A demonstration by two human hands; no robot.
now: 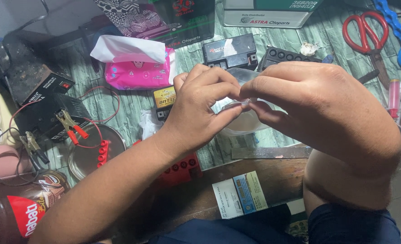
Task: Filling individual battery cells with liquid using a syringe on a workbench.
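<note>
Both hands meet above the cluttered table [264,45], and between them sits a small clear plastic piece [245,103], seemingly the edge of a transparent plastic bag or cup [243,122] that hangs below the knuckles. The left hand [200,108] has thumb and forefinger pinched nearly closed on that piece; the right hand [322,108] pinches it from the other side, its fingers curled tight, though exactly how much each grips is hidden by the knuckles. The plastic looks thin and slick, so a sharp pull could tear it or let it slip and drop onto the small black battery with the yellow label [164,100] and the black battery with vent holes [287,56] lying just beneath.
</note>
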